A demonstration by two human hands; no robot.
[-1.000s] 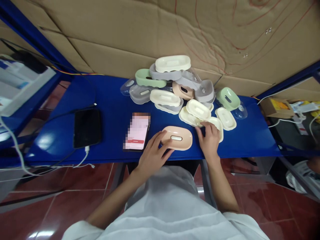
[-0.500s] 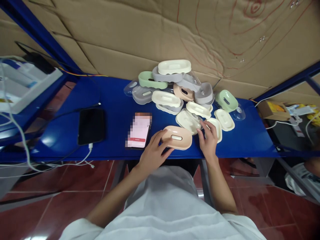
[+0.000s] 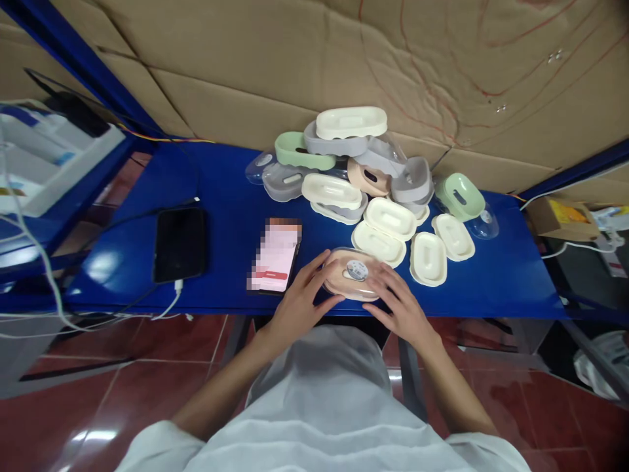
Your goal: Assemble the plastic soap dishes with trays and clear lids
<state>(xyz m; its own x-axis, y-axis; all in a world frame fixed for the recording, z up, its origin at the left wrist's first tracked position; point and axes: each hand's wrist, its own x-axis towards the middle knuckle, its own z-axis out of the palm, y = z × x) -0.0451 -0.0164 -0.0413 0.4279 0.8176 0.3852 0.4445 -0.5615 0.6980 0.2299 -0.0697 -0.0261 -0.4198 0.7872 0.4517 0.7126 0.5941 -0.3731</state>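
Clearly, two peach pieces are showing: a peach dish point(image 3: 338, 280) is lying near the front edge of the blue table point(image 3: 230, 190), between the hands, and a peach holder point(image 3: 362, 179) is sitting in the pile behind. One clear lid point(image 3: 366, 254) with a round label is covering the dish. Two green holders point(image 3: 305, 152) are standing apart, and at least six cream pieces point(image 3: 428, 259) are lying about; the grey pieces point(image 3: 282, 183) are overlapping too much for a sure count. The left hand point(image 3: 303, 294) is clasping the dish's left end, thumb along the near edge; the right hand point(image 3: 399, 303) is curling over the lid's right end. Both forearms are angling inward from the person's sides. One phone point(image 3: 275, 257) and one black device point(image 3: 180, 244) are resting leftward. Brown cardboard point(image 3: 236, 65) is backing the table, and red tiles point(image 3: 162, 400) are flooring the room.
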